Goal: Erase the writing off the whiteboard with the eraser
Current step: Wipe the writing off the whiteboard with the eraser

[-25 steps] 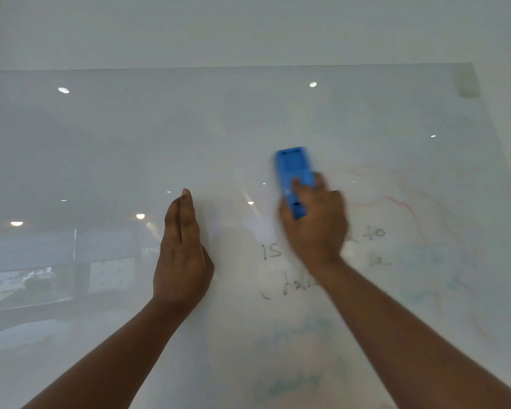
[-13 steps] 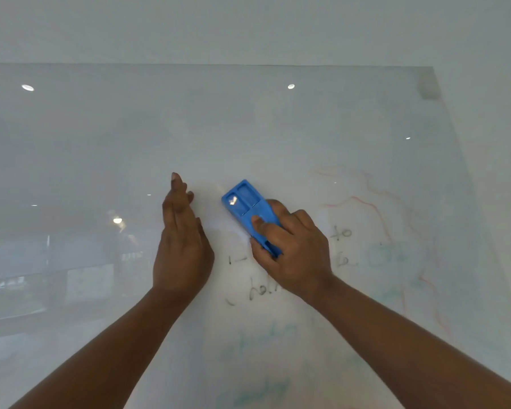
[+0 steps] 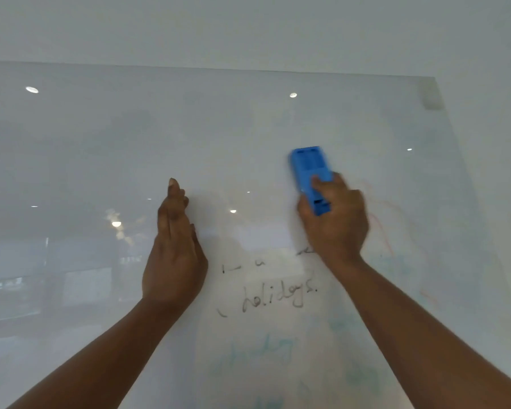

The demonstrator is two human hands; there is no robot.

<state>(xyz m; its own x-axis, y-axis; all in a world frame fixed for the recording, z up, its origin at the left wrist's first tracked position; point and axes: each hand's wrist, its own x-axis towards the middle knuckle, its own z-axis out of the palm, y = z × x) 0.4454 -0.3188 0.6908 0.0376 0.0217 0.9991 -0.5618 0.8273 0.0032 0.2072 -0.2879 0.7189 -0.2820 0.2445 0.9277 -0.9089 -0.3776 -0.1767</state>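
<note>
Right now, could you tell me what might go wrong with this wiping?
The eraser in the right hand sits above the word "holidays", so strokes may miss it. The left hand lies close to the writing and might smear it. Faint red lines may remain.

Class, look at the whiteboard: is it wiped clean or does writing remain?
Writing remains. On the whiteboard, the dark word "holidays" sits below the blue eraser held in the right hand.
</note>
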